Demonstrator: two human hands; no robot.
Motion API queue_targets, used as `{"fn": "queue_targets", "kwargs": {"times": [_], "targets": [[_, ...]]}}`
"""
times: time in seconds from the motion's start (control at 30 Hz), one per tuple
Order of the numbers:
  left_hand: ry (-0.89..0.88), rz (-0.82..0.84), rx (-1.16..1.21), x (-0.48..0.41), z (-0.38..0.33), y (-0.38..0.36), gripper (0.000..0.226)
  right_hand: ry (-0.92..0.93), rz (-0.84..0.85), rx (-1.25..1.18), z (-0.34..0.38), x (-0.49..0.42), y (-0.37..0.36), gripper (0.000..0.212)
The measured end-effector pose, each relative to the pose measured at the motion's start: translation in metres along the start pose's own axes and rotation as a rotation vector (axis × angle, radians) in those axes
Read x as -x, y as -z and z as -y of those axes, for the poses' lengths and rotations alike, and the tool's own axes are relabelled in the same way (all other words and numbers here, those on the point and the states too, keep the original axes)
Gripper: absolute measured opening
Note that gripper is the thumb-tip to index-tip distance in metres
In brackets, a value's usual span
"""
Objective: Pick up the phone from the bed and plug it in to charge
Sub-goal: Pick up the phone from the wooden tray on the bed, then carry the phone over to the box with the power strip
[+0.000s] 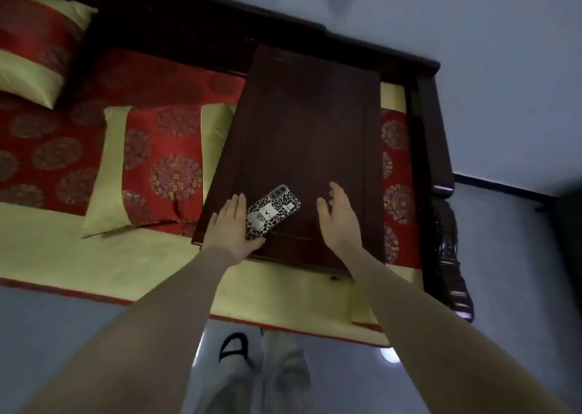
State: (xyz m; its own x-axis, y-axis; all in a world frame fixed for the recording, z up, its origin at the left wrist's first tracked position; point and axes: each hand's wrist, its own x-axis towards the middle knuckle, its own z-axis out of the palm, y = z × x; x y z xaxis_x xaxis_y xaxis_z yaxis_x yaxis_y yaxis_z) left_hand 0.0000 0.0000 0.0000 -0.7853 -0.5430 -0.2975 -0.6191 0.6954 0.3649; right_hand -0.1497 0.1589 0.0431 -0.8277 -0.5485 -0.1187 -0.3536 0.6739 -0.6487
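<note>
The task is barely begun: the phone lies face down (spotted case up) on the dark tabletop that stands on the bed, near its edge at 6 o'clock, not yet lifted. No charger or cable is in view, so plugging in is all still to do. The left hand lies flat and spread, touching the phone's side at 9 o'clock, thumb under its near corner. The right hand is open with fingers loosely curved, apart from the phone at 3 o'clock, holding nothing
</note>
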Motion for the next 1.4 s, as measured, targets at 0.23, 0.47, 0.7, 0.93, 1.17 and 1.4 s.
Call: {"fn": "queue_targets", "kwargs": {"times": [0.23,0.47,0.7,0.93,1.17,1.4], "targets": [[0.094,-0.011,-0.013,-0.033,-0.009,-0.029,0.099,-0.036,0.162,0.008,-0.021,-0.052,-0.037,0.053],[0.076,-0.001,0.321,-0.051,-0.013,-0.011,0.089,-0.160,0.349,-0.217,-0.005,-0.088,-0.038,0.056],[0.035,-0.159,0.495,-0.026,0.020,0.042,0.089,-0.134,0.544,-0.536,0.067,-0.099,-0.029,0.028],[0.209,-0.450,0.541,0.064,0.110,0.113,0.080,0.051,0.680,-0.564,0.206,-0.056,-0.081,0.016],[0.409,-0.562,0.586,0.209,0.251,0.170,0.077,0.139,0.919,-0.462,0.361,0.048,-0.187,0.018],[0.520,-0.514,0.569,0.371,0.410,0.209,0.092,0.066,1.120,-0.414,0.485,0.185,-0.313,0.003]]}}
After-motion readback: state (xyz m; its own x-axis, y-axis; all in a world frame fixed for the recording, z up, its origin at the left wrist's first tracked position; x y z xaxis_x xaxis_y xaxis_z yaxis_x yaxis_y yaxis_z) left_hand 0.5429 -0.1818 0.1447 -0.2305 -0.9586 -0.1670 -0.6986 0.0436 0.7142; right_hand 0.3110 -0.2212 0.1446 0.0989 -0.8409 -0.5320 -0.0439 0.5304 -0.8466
